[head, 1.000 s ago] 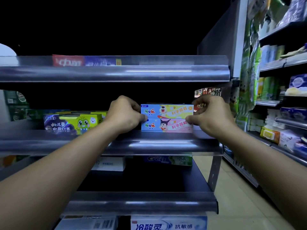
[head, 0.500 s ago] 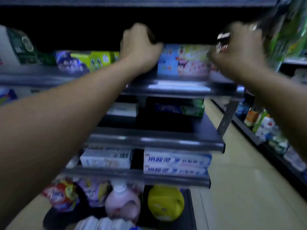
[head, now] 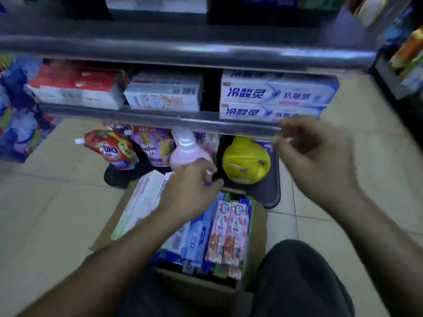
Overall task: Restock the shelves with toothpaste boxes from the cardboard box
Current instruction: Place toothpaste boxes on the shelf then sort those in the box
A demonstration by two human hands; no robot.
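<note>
Toothpaste boxes (head: pixel 229 234) look wedged tight, so I judge a quick pull could drag a neighbour up or crush a corner. My left hand (head: pixel 191 193) hovers just over them, fingers loosely curled, empty; my right hand (head: pixel 320 161) hangs near the lower shelf rail (head: pixel 160 121), likewise holding nothing. The cardboard box (head: pixel 259 227) on the floor holds them: pink, blue and white cartons.

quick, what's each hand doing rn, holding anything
Left hand: open, fingers loosely curled, empty, above the cardboard box.
Right hand: open, fingers loosely curled, holding nothing.
</note>
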